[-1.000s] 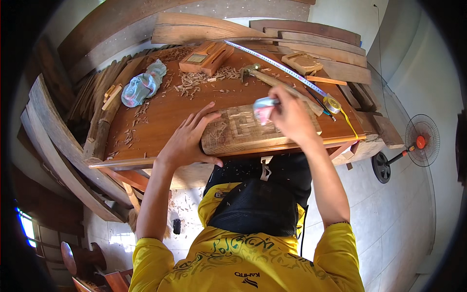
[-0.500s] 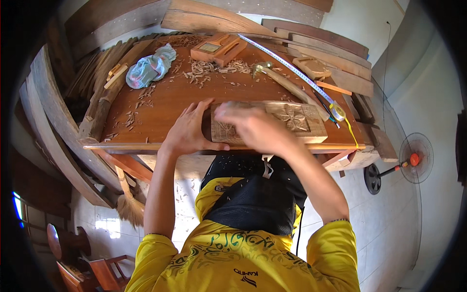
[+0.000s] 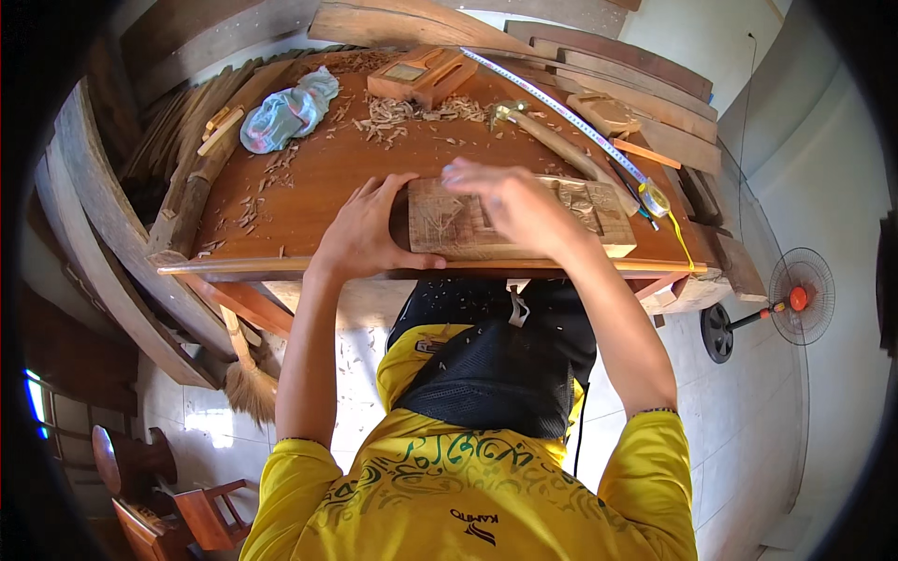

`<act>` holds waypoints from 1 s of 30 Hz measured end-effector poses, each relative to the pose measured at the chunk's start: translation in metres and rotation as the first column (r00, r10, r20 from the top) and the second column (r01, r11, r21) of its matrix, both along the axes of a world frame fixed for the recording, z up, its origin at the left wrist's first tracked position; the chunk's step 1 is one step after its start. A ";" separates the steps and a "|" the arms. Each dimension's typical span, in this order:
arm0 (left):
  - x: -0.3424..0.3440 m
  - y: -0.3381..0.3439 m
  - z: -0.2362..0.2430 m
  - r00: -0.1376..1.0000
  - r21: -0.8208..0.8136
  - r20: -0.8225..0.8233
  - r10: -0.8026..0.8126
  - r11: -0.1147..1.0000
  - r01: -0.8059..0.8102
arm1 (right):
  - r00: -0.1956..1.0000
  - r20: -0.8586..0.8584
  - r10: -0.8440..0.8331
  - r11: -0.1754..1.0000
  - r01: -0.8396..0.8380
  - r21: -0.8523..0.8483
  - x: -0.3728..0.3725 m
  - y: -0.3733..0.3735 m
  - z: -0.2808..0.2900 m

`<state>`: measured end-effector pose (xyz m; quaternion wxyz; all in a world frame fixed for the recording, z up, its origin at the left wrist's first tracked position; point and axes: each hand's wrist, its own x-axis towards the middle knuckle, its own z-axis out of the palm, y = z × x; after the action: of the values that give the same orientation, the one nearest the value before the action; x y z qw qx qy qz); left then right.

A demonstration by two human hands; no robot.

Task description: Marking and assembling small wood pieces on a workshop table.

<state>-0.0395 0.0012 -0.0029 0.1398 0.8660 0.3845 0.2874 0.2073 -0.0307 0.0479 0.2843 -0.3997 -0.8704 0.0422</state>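
Nearest the camera a yellow shirt [image 3: 468, 496] and a black apron [image 3: 496, 365] are filling the lower frame, both forearms reaching up and away toward the workbench [image 3: 309, 187]. Left of the legs, down on the floor, a small broom [image 3: 245, 374] is leaning under the bench edge. At the near edge of the bench the carved wooden panel [image 3: 599, 210] is lying flat, long side running left to right. The left hand [image 3: 369, 229] is pressing on the panel's left end, fingers spread and flat, thumb hooked along the near edge, holding it down rather than gripping. The right hand [image 3: 510, 201] is passing over the panel's middle, blurred; fingers are looking loosely curled and palm down, but whether anything is pinched under them I cannot tell. Judged step: brushing or wiping chips off the relief while steadying the piece; the next move looks to need the left hand keeping the panel pinned while the right clears toward the right end. Just beyond the panel a wooden-handled hammer [image 3: 552, 140] is lying at an angle, with a tape measure [image 3: 655, 198] and its extended blade running from the far middle to the right. Farther back wood shavings [image 3: 402, 112] are scattering around a wooden block plane [image 3: 421, 75], and a pale crumpled cloth [image 3: 285, 110] is sitting far left. Off to the right a floor fan [image 3: 795, 299] is standing on the tiles.
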 end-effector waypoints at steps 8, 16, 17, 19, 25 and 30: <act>0.000 -0.001 0.001 1.000 0.037 -0.028 -0.007 0.999 0.009 | 0.990 -0.039 0.136 0.988 -0.139 -0.065 -0.003 -0.004 -0.014; 0.002 0.003 0.003 1.000 0.055 -0.001 -0.007 0.998 0.007 | 0.933 -0.091 0.349 0.931 -0.356 -0.082 -0.009 -0.017 -0.010; 0.001 0.001 0.002 1.000 0.060 0.003 0.004 0.998 -0.004 | 0.962 -0.058 0.266 0.958 -0.271 -0.093 -0.002 -0.013 -0.004; 0.001 0.000 0.001 0.999 0.050 0.001 0.032 0.998 -0.032 | 0.992 -0.114 0.056 0.998 -0.058 -0.013 0.016 0.004 -0.003; 0.003 0.002 0.002 1.000 0.071 -0.022 0.004 0.997 -0.002 | 0.921 -0.083 0.380 0.923 -0.384 -0.035 -0.019 -0.024 -0.009; 0.001 -0.004 0.003 0.999 0.038 -0.004 0.044 0.998 -0.043 | 0.997 -0.077 -0.022 0.998 0.017 -0.067 0.026 0.006 -0.018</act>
<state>-0.0381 -0.0024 -0.0002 0.1163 0.8606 0.3981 0.2956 0.2328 -0.0249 0.0302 0.3048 -0.4153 -0.8529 0.0839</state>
